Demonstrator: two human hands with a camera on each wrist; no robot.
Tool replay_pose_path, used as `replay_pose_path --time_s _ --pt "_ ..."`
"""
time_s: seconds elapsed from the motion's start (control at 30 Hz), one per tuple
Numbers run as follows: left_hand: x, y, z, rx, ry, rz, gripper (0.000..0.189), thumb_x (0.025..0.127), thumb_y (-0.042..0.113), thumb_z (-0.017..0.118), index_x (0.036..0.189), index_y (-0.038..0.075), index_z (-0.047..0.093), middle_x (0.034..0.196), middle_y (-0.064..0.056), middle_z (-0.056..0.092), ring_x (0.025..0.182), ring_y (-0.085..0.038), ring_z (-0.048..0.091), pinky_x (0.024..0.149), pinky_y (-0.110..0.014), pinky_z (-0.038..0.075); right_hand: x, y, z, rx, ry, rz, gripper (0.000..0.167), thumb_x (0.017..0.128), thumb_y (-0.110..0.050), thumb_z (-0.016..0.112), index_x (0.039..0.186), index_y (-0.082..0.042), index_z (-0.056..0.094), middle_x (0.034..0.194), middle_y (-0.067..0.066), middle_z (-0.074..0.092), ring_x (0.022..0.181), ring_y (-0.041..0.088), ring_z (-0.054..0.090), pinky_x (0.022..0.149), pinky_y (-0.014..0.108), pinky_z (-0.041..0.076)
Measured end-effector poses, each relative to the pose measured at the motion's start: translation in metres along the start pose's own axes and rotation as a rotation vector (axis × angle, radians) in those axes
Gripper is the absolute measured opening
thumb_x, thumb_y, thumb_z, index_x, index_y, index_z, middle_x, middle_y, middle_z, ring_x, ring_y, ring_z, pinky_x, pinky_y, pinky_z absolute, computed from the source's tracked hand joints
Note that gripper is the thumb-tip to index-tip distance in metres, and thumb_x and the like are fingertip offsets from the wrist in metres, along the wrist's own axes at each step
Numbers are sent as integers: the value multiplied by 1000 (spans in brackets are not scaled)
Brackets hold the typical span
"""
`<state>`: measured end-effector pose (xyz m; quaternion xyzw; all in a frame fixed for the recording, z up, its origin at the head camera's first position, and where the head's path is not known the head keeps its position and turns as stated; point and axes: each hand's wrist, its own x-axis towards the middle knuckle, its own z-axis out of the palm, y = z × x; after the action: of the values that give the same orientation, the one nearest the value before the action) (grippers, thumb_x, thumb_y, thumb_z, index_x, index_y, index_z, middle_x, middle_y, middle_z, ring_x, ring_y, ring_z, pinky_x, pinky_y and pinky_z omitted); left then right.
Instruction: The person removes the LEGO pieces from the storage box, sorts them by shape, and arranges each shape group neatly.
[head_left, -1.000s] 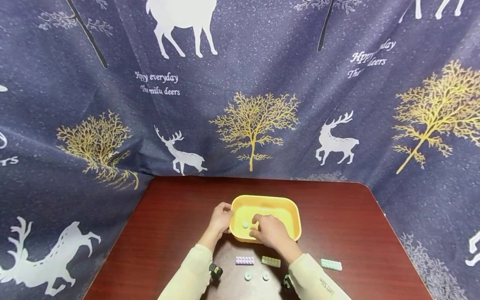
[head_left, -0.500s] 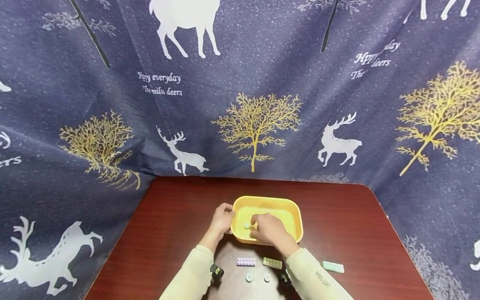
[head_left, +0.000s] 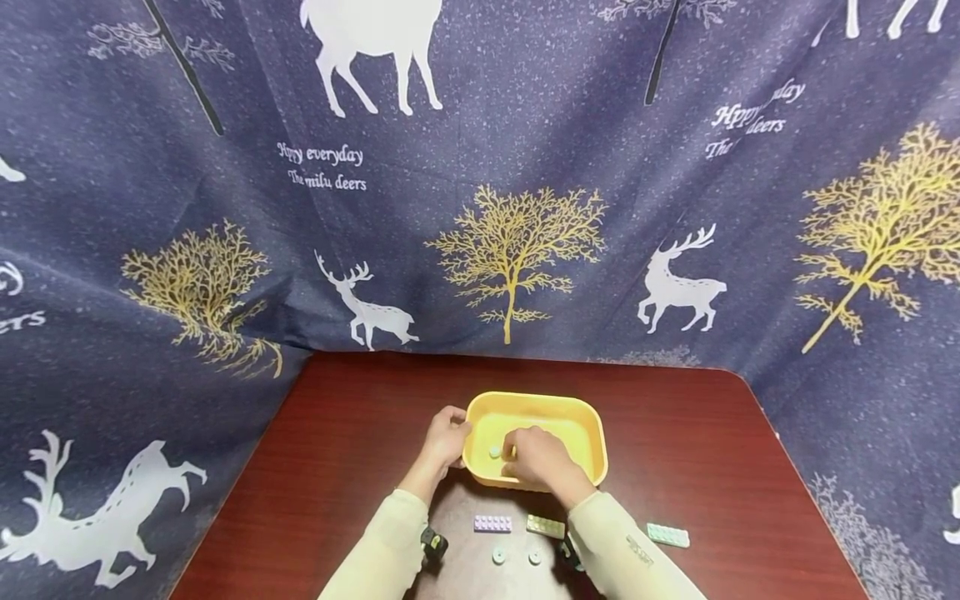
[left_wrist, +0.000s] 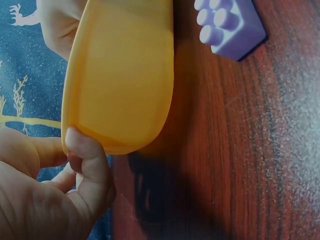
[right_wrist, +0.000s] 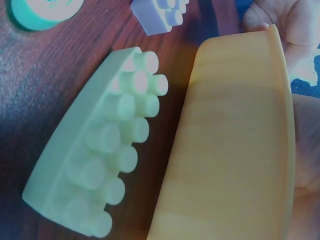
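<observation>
My left hand (head_left: 445,437) grips the left end of a yellow plastic bin (head_left: 534,400). In the left wrist view, the thumb and fingers (left_wrist: 92,155) pinch the bin's rim. My right hand (head_left: 536,457) reaches over the near wall into the bin, its fingers bent down towards the floor. Just left of those fingertips lies a small pale round piece (head_left: 495,452). The bin's wall (right_wrist: 235,125) hides most of the right hand in the right wrist view, so whether it holds anything does not show.
Before the bin lie a purple studded building block (head_left: 492,523) and a yellow-green one (head_left: 545,526). Two small round pieces, one left (head_left: 499,556) and one right (head_left: 535,557), sit nearer. A mint block (head_left: 667,535) lies right. Patterned cloth (head_left: 480,125) hangs behind the table.
The right fingers and thumb draw closer together inside the bin, by the round piece. The left hand stays on the rim. The whole head view shifts slightly.
</observation>
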<state>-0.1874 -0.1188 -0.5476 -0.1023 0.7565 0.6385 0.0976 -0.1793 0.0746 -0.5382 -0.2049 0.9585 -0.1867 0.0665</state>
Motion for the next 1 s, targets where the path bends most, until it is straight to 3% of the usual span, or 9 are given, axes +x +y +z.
replay_pose_path --time_s 0.43,0.8,1.0 --pt "0 3 0 10 5 -24 29 104 8 53 131 -3 53 102 -22 61 60 -20 59 40 -20 47 5 4 3 17 -31 9 19 74 -26 88 88 -20 76 89 -3 73 81 23 67 67 40 56" --pt "0 2 0 15 7 -16 28 104 9 53 130 -2 54 102 -22 61 62 -22 61 40 -21 48 6 9 1 45 -27 19 13 73 -22 85 77 -25 72 77 -9 65 71 15 60 61 34 51" --pt "0 1 0 11 13 -19 28 103 8 54 129 -2 54 100 -22 61 59 -21 59 39 -21 47 4 12 -1 45 -17 31 14 70 -19 82 77 -25 72 81 -8 68 73 15 61 62 36 53"
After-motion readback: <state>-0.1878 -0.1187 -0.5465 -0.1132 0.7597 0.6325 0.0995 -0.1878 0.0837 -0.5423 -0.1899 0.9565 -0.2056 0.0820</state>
